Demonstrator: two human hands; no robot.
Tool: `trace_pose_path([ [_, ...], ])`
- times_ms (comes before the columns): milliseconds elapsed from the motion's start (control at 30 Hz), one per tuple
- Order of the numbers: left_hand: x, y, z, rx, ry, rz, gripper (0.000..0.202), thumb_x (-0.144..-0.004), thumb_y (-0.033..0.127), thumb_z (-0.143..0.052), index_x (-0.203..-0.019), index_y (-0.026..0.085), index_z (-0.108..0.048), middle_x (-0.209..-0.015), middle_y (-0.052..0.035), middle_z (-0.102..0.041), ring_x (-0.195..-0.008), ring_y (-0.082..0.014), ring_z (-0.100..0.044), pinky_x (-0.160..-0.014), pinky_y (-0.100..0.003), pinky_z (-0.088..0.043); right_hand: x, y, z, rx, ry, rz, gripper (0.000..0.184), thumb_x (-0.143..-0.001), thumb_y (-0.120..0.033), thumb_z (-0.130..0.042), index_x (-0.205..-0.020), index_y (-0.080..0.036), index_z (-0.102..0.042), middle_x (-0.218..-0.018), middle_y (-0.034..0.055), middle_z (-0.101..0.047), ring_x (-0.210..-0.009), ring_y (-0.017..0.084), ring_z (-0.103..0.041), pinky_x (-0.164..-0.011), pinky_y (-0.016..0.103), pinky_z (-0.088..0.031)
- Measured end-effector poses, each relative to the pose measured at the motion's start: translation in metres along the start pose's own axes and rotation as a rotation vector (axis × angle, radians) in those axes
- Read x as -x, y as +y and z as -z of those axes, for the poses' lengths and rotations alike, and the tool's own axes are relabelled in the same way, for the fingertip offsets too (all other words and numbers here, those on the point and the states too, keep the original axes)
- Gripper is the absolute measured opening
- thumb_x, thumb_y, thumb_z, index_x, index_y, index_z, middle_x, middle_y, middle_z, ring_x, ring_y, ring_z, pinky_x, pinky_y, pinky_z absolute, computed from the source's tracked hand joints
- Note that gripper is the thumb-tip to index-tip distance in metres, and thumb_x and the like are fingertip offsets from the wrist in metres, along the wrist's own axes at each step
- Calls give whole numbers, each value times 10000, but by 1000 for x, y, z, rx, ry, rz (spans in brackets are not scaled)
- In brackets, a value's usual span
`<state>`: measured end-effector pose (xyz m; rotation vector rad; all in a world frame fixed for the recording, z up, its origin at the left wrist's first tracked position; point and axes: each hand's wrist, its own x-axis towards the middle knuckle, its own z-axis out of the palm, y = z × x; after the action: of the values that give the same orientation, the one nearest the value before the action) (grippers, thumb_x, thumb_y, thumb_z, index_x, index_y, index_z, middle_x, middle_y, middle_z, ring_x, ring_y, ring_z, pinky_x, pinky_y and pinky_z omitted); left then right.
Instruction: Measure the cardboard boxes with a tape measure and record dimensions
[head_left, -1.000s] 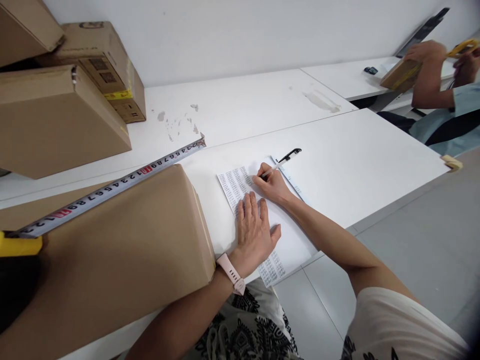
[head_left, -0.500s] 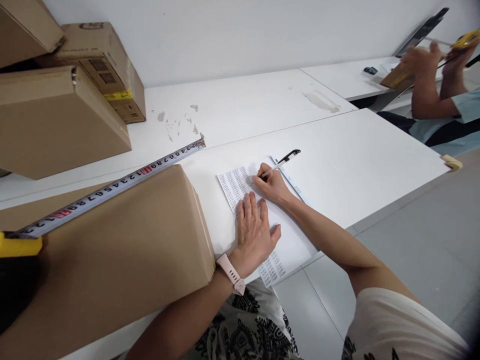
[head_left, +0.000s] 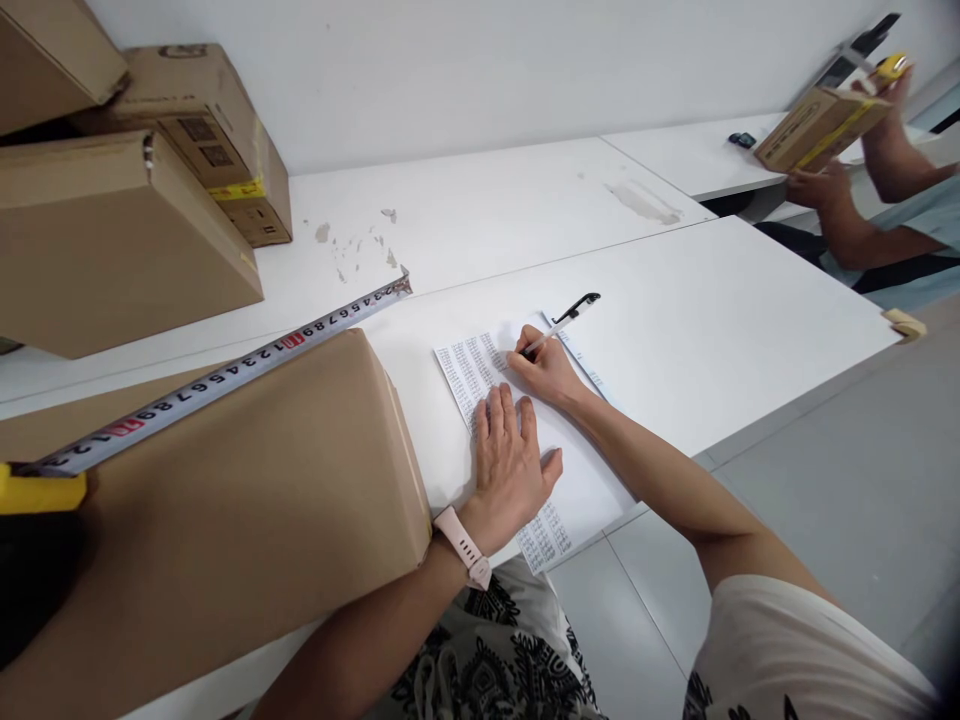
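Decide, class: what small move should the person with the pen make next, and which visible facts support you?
Probably a short pen stroke on the sheet. The right grip holds the pen slanted, its lower end beside columns of small marks, and the left grip lies flat on the paper, seemingly steadying it. Whether the tip touches is unclear.

Piled brown cartons (head_left: 120, 220) near a white wall (head_left: 465, 80)
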<state>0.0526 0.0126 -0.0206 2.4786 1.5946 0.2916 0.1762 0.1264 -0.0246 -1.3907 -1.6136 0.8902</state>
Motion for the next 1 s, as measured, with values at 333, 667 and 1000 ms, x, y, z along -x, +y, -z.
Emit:
trace_pose_path([
  [333,0,0,-1,-9,11,-6,732,-963,489,-504,-1475,-25,-414,-1600,-320,-311,-1514,-429,-252,-1232,-568,-200,0,1,-1,-25,17,7,175,-755,-243,-601,-688,-235,-439,-559,-63,-402,-551,117,-355,-552,296,-282],
  [667,1,0,0,-10,21,-8,727,-961,481,-511,-1473,-25,-413,-1599,-313,-322,-1509,-424,-270,-1230,-569,-213,-1,3,-1,-31,0,2,182,-745,-228,-604,-686,-235,-432,-557,-66,-398,-546,114,-345,-541,292,-273],
  [1000,0,-1,-1,0,22,-8,733,-964,489,-512,-1474,-30,-423,-1600,-326,-304,-1510,-436,-258,-1224,-574,-220,-2,5,0,-17,10,16,173,-753,-224,-596,-692,-235,-434,-558,-68,-393,-554,118,-353,-556,293,-286],
])
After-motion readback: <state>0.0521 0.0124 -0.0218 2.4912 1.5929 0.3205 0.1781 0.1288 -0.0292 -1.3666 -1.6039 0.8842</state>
